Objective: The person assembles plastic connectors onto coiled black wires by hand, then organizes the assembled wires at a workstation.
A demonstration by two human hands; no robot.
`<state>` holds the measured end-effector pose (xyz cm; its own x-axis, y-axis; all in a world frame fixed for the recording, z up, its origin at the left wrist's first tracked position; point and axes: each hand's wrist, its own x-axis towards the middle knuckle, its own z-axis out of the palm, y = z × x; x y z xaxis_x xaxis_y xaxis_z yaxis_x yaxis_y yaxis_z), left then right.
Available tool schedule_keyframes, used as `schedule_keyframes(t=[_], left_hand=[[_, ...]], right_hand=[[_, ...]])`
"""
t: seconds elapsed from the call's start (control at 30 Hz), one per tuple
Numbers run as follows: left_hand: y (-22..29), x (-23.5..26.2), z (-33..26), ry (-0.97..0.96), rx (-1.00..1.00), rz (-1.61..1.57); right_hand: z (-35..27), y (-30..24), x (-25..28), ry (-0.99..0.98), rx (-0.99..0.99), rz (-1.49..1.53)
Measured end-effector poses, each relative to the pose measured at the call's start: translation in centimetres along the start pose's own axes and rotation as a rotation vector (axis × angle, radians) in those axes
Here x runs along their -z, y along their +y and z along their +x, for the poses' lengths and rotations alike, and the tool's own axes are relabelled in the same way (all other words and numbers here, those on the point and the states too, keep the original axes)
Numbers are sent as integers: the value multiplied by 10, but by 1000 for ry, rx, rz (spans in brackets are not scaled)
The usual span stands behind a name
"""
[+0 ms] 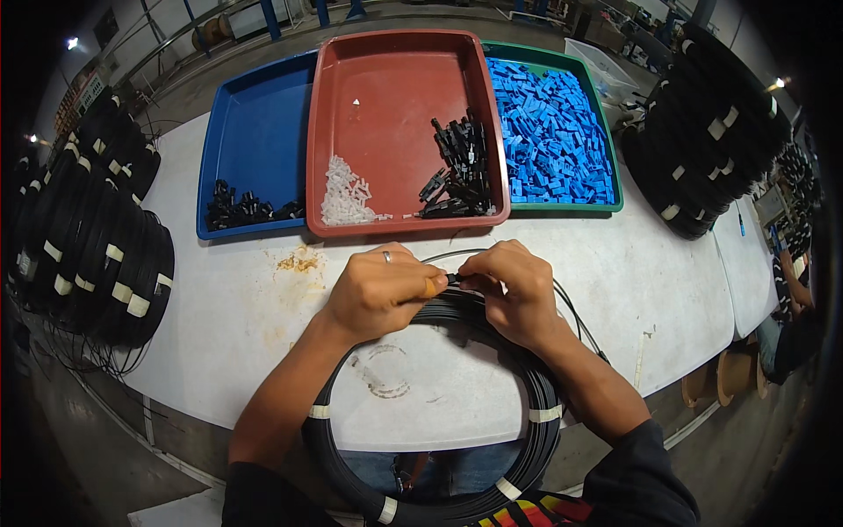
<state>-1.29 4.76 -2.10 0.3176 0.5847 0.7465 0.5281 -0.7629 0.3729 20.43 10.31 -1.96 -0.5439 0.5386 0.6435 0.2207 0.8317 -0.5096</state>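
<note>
Both of my hands meet above the far side of a large coil of black cable, which is bound with pale tape bands. A small black connector is pinched between them. My left hand, with a ring and an orange-tan wrap at the thumb, closes on its left side. On its right side my right hand pinches with thumb and fingers. The fingers cover most of the connector. A loose loop of cable runs behind and to the right of my right hand. The coil's near part overhangs the table edge toward my body.
Beyond my hands stand a red tray with white pieces and black connectors, a blue tray with black parts, and a green tray of blue clips. Cable coils stack at left and right on the white table.
</note>
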Motion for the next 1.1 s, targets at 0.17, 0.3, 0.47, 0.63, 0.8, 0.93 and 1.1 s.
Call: schedule_keyframes(t=[0.17,0.3,0.47,0.63,0.8,0.93,1.1], left_hand=[[2,2,5,-21,-158,165],[0,1,0,39,51,-6],[0,0,-1,17,31,-19],[-3,0,-1,29,-18,-8],[-2,0,1,14,-7,-36],[0,1,1,5,-26,15],[-1,1,1,39,-8,24]], right_hand=[[5,3,3,-145,-203,122],[5,3,0,-77,-131,147],[2,3,-2,-30,61,-63],[4,1,-4,-31,-16,17],[1,4,1,-18,25,-43],[2,6,1,-55,35,-27],[5,-1,1,-36,-42,46]])
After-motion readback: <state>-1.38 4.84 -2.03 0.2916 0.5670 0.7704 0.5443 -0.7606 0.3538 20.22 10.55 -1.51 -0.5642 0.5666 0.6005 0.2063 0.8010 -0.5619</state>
